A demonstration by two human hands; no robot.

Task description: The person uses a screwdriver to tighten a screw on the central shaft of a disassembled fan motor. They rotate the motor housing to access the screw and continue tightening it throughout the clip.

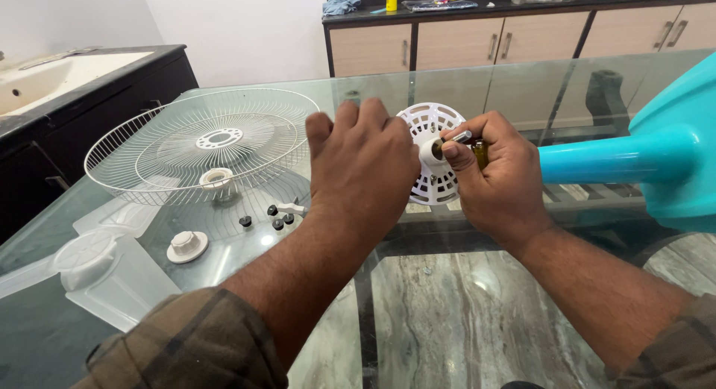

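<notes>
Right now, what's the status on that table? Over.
Left hand steadies white motor cover. Right hand holds a tool at its hub. Fan guard and loose knobs lie left, apart.

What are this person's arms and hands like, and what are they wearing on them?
Both hands are bare: no gloves, rings or watch show on the left hand or the right hand. The forearms are uncovered too. Near each elbow sits a pushed-up sleeve of dark plaid cloth in olive and brown, the left sleeve and the right sleeve.
</notes>
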